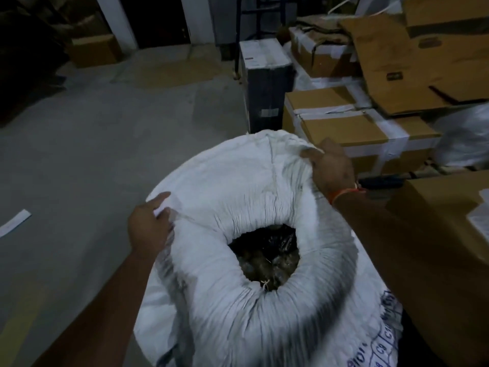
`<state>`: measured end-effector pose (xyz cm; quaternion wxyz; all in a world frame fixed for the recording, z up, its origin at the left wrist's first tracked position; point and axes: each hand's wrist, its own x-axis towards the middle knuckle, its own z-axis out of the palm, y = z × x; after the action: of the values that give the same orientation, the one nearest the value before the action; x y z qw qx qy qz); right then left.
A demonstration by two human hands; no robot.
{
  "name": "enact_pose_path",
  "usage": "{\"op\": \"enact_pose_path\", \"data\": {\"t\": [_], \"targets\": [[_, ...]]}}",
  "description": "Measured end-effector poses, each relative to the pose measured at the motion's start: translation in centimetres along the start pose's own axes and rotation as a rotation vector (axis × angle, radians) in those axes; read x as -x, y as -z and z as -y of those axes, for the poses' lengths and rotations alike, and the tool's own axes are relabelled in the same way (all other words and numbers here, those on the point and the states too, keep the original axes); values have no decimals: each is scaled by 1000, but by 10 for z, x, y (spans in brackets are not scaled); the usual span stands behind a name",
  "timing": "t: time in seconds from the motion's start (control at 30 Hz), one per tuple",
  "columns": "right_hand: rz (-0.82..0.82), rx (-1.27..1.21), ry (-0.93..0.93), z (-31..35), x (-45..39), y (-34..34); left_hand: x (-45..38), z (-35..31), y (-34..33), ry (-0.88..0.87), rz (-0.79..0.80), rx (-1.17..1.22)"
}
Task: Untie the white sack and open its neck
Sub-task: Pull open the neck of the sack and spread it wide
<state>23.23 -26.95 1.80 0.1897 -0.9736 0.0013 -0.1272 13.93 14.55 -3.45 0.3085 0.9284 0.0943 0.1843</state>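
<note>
White woven cloth fills the middle of the view; it is the white sack [259, 234], standing on the grey floor [105, 144] right in front of the person, with stacks of cardboard boxes [352, 123] just beside it on the right.

The tie looks already undone; the neck [264, 229] is rolled down into a fat ring, and a dark hole shows in the middle with dark stuff inside [267, 258] (too dim to tell what it is); a small bit of string [265, 283] hangs at the near edge of the hole.

The left hand [148, 226] is closed on the cloth at the left side of the rim; the right hand [330, 165] pinches the rim at the far right, with an orange band [346, 193] on its wrist; both hands hold the sack and pull away from each other.

So I think the job is on its last part, making the neck wide; the hole is still small next to the sack.

Next, the hands likely need to pull the rim farther apart or roll it lower; a slow, even pull should keep the sack from tipping.
</note>
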Motion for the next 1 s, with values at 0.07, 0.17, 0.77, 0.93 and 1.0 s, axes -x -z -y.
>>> {"op": "enact_pose_path", "data": {"t": [0.07,0.17,0.77,0.93,1.0], "targets": [[50,8,-4,9,1,-16,8,13,-6,113,70,-81],[200,-15,15,7,10,-40,20,31,-15,209,195,-131],[424,189,144,-18,25,-33,23,58,-42,330,353,-190],[406,247,181,-14,41,-14,26,39,-33,231,389,-343],[299,156,196,-10,56,-3,30,20,-21,193,319,-355]]}}
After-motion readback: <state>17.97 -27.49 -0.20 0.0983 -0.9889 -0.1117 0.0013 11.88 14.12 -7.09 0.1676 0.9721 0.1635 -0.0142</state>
